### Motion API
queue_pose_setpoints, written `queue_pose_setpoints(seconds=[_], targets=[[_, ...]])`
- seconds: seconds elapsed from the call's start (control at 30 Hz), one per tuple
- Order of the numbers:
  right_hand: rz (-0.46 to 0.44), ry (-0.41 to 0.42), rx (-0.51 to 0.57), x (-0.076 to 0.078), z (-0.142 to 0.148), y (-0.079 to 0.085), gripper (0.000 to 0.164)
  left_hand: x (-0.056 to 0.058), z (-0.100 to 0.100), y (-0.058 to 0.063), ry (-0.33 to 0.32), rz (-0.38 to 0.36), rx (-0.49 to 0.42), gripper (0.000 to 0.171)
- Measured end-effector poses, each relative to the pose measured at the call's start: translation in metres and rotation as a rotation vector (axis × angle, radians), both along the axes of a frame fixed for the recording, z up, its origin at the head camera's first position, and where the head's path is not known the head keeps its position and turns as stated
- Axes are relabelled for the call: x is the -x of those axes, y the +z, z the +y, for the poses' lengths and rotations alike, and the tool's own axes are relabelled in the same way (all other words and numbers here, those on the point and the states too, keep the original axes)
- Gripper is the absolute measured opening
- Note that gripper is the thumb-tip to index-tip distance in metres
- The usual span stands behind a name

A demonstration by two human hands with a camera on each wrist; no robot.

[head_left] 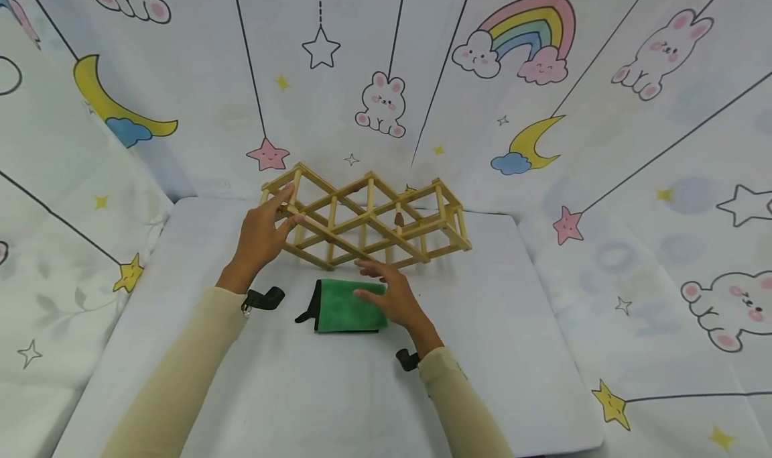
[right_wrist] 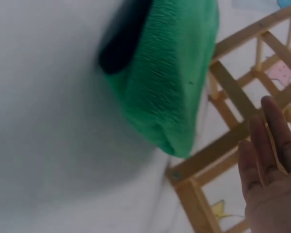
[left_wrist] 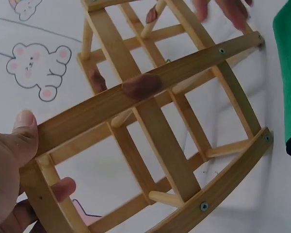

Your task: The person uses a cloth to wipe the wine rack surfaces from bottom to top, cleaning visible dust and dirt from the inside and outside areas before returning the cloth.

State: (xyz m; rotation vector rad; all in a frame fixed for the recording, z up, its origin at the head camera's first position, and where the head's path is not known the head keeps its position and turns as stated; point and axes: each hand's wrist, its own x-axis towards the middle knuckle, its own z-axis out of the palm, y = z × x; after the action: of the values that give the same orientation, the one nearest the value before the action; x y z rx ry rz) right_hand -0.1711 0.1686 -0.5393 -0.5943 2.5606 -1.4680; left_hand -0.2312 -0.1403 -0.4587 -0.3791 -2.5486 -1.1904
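Note:
A folding wooden lattice rack (head_left: 368, 215), made of crossed slats joined by round dowels, stands on the white surface. My left hand (head_left: 259, 237) grips its left end. In the left wrist view, the thumb (left_wrist: 24, 136) lies on one side of a slat and fingertips show behind it. My right hand (head_left: 395, 297) is over the folded green cloth (head_left: 344, 307), its fingers straight and pointing at the rack's lower front edge. Whether those fingertips touch the wood I cannot tell. The cloth has a black border and lies in front of the rack.
A white sheet with cartoon rabbits, stars, moons and a rainbow (head_left: 531, 35) hangs behind and at both sides. The white tabletop (head_left: 500, 324) extends around the rack and cloth. A black strap (head_left: 265, 298) is worn on the left wrist.

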Motion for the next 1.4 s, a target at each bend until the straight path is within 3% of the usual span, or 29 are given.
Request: queue_pose_setpoints(seconds=[0.27, 0.5, 0.63, 0.83, 1.03, 1.17, 1.3, 1.4], targets=[[-0.091, 0.154, 0.015, 0.011, -0.005, -0.023, 0.058, 0.005, -0.007, -0.005, -0.038, -0.089, -0.048, 0.066], [-0.160, 0.186, -0.067, 0.022, -0.006, -0.033, 0.044, 0.005, -0.005, -0.001, -0.049, -0.097, -0.067, 0.066], [-0.176, 0.197, -0.151, 0.027, -0.004, -0.034, 0.033, 0.007, -0.004, -0.001, -0.051, -0.095, -0.067, 0.067], [-0.180, 0.217, -0.265, 0.034, -0.007, -0.029, 0.029, 0.010, -0.003, -0.003, -0.043, -0.087, -0.076, 0.068], [-0.290, 0.242, -0.356, 0.031, -0.012, -0.021, 0.031, 0.011, -0.002, -0.005, -0.064, -0.076, -0.083, 0.066], [-0.358, 0.321, -0.423, 0.026, -0.014, -0.017, 0.028, 0.009, -0.004, -0.006, -0.048, -0.080, -0.066, 0.067], [-0.388, 0.398, -0.419, 0.021, -0.015, -0.016, 0.030, 0.007, -0.008, -0.006, -0.038, -0.098, -0.055, 0.067], [-0.405, 0.401, -0.395, 0.015, -0.014, -0.016, 0.031, 0.007, -0.011, -0.004, -0.041, -0.096, -0.052, 0.066]])
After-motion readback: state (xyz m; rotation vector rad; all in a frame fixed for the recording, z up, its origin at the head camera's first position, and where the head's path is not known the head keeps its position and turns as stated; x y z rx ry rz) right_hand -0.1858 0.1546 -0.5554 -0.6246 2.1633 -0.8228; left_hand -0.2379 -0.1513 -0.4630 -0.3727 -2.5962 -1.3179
